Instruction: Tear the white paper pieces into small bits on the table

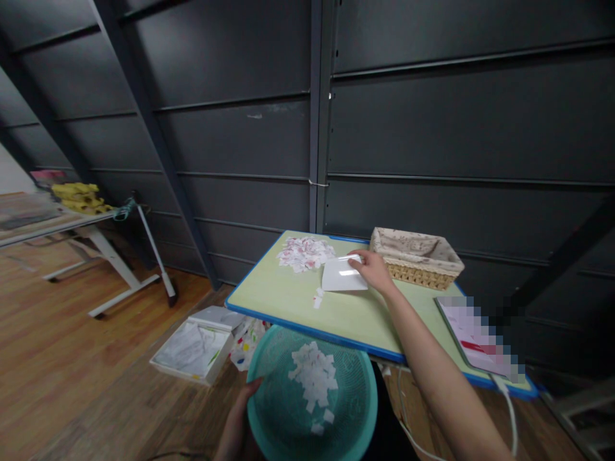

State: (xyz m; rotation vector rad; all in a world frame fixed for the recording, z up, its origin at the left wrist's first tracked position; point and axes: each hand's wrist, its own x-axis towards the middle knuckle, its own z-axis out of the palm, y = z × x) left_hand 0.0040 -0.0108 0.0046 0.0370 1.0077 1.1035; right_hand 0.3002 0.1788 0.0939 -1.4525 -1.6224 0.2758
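My right hand [371, 269] grips a white glossy card [343, 275] by its right part, low over the table. Touching or just beside the card's left edge lies a pile of small paper pieces [303, 253], white with red marks. A few loose paper scraps [318, 298] sit in front of the card. Below the table's front edge, my left hand [247, 400] is closed on the left rim of a teal plastic basket [371, 397]. Inside that basket is a heap of white paper pieces [314, 374].
The light green table [283, 301] has a blue edge. On it stand a lined wicker basket [423, 275] and a partly blurred tablet-like thing [473, 336] with a white cable [512, 410]. An open white box [195, 352] rests on the floor at left, near another table [86, 221].
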